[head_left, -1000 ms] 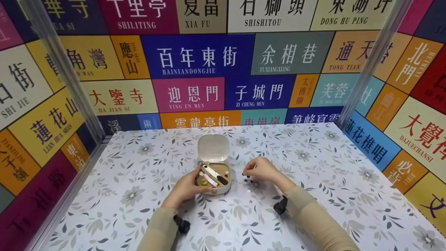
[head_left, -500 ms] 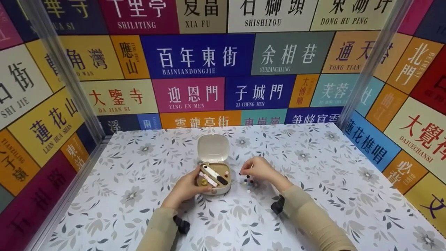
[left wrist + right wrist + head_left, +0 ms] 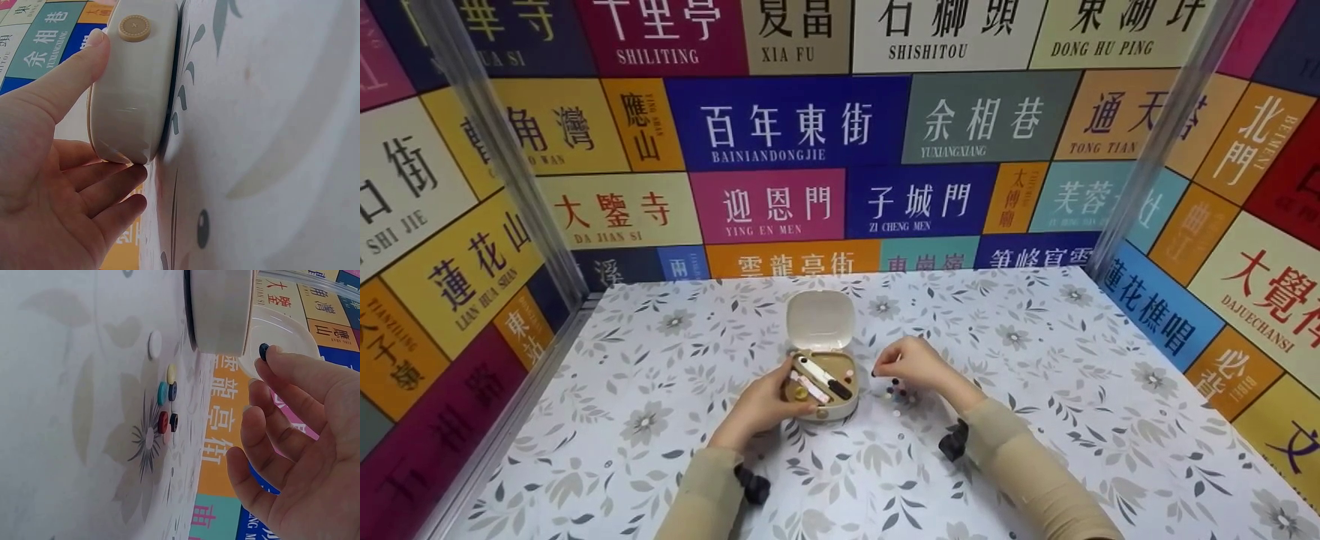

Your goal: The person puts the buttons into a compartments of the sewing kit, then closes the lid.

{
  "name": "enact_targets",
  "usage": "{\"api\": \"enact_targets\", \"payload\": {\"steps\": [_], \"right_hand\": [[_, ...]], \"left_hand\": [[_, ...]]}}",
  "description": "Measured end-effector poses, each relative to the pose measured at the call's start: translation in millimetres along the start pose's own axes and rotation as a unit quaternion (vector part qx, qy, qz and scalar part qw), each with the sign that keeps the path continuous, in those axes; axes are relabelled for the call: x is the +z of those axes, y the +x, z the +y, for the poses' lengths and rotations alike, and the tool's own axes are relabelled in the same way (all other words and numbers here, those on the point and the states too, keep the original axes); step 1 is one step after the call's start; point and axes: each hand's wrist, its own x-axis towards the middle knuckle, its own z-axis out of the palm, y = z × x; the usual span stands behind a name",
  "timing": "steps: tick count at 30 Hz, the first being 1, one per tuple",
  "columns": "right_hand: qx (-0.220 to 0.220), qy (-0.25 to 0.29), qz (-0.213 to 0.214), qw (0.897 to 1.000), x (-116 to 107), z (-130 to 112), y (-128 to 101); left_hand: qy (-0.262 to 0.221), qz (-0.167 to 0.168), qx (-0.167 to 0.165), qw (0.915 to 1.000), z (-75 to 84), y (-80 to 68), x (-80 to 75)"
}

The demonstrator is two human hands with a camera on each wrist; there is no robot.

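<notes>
A cream sewing box (image 3: 840,410) stands with its hinged lid (image 3: 820,321) raised. My left hand (image 3: 757,397) grips its left side, thumb on the front near a tan button-shaped catch (image 3: 134,27) and fingers round the corner. Inside lie a white tool with a black end (image 3: 823,375), a pinkish strip (image 3: 810,388), a small yellow round piece (image 3: 800,392) and tiny buttons by the right wall. Just right of the box, my right hand (image 3: 919,362) pinches a dark button (image 3: 263,352) between thumb and index finger, above the table; its other fingers are loosely bent.
Several loose buttons lie on the leaf-patterned table (image 3: 660,480) below my right hand, among them a white button (image 3: 155,345), a teal button (image 3: 162,392) and a red button (image 3: 163,422). Panels of coloured signs (image 3: 787,120) wall in the table at the back and sides.
My right hand has risen from the loose buttons with the dark button and shifted left, closer to the box. The left hand keeps its grip on the box, which stays in place.
</notes>
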Motion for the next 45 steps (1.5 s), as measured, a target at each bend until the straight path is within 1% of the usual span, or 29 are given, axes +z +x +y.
{"api": "enact_targets", "payload": {"steps": [4, 11, 20, 30, 34, 41, 45], "right_hand": [[-0.005, -0.001, 0.002, 1.0, 1, -1, 0], [-0.009, 0.011, 0.004, 1.0, 3, -2, 3], [-0.004, 0.01, 0.007, 1.0, 5, -8, 5], [-0.007, 0.012, 0.005, 1.0, 9, -13, 12], [-0.007, 0.017, 0.006, 1.0, 10, -14, 14], [-0.03, 0.019, 0.011, 0.999, 13, -15, 16], [-0.022, 0.025, 0.011, 0.999, 15, -15, 17]], "left_hand": [[0.002, -0.003, 0.001, 1.0, -0.7, 0.2, 0.0], [-0.014, -0.008, 0.018, 0.9997, -2.5, 1.4, 0.2], [-0.02, -0.011, 0.008, 0.9997, -0.8, 2.5, -0.4], [-0.004, -0.01, -0.005, 0.9999, -1.8, 3.3, -0.8], [-0.002, -0.009, -0.003, 0.9999, -1.2, 3.5, -0.5], [0.011, 0.0, 0.008, 0.9999, -0.6, 2.5, -0.4], [0.011, -0.001, 0.006, 0.9999, -1.1, 2.2, 0.4]]}}
